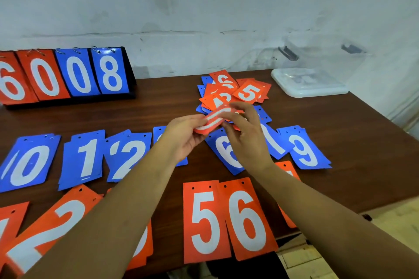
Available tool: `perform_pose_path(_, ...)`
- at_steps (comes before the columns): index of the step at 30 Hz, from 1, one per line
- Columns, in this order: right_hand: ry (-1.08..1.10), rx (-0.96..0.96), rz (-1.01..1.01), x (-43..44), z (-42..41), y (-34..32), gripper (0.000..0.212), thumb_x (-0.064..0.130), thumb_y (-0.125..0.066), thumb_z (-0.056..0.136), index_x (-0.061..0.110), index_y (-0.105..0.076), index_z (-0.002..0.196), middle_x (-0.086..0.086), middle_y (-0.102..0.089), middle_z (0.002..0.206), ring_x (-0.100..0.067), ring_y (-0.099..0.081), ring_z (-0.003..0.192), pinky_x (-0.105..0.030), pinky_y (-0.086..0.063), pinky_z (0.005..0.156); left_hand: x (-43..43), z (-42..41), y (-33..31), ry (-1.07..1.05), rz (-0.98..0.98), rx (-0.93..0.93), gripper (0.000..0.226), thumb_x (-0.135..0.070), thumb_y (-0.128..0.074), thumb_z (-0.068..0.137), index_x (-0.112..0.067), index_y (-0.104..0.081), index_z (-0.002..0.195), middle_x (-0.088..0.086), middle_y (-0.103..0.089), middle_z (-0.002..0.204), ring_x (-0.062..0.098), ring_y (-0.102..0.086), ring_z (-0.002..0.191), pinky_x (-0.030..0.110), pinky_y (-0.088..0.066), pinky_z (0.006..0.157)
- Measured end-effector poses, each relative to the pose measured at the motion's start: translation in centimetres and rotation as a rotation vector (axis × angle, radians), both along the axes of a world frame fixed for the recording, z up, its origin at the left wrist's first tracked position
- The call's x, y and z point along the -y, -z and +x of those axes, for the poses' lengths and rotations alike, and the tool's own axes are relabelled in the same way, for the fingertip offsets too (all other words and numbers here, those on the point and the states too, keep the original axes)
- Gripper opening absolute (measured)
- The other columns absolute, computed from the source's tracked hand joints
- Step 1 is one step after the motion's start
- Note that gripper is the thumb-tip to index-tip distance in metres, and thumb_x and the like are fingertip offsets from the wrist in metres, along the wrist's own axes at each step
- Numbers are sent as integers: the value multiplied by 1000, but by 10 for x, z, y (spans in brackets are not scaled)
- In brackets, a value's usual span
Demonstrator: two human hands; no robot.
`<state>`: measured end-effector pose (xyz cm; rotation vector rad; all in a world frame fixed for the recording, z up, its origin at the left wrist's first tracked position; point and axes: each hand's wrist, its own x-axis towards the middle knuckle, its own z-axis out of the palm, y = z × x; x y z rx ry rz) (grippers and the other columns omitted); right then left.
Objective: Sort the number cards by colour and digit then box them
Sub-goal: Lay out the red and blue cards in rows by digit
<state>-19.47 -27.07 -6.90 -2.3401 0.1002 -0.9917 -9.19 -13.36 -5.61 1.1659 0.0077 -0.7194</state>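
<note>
Both hands hold one red card (212,120) above the table, tilted nearly flat to my view so its digit is unreadable. My left hand (183,136) pinches its left end; my right hand (246,133) grips its right end. Behind them lies a mixed heap of red and blue cards (233,93). Blue cards lie in a row: 0 (27,161), 1 (84,158), 2 (127,156), 6 (226,152), 9 (306,149). Red cards lie along the near edge: 2 (56,222), 5 (205,222), 6 (248,219). My forearms hide some cards.
A flip scoreboard (65,75) showing 6 0 0 8 stands at the back left. A clear plastic box (322,61) sits on its white lid (310,86) at the back right, against the wall. The brown table (353,142) ends at the right.
</note>
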Motion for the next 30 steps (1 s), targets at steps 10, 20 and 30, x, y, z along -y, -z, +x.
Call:
perform_pose_path(10,254,-222,1303,32,20,-10,59,16,-77,82,15,-45,131,-11,-63,117,-28,-69,97,-45,-60,81,28,-3,-1,48,230,311,31,-27,-76,85,-20,-64,112,2,-70,117,22,-71,102,47,-58,88)
perform_pose_path(20,342,-201,1090,88,-5,0,20,8,-68,87,7,-66,108,-4,-68,80,-20,-62,71,-31,-53,65,98,72,12,10,751,798,46,-53,-52,95,-14,-64,113,4,-64,119,15,-58,101,27,-47,77)
perform_pose_path(30,343,-272,1139,106,0,15,9,28,-74,84,22,-71,90,0,-74,78,-14,-67,71,-33,-59,70,127,109,40,119,1229,1111,68,-46,-73,84,-10,-47,136,18,-51,137,36,-46,126,46,-38,105)
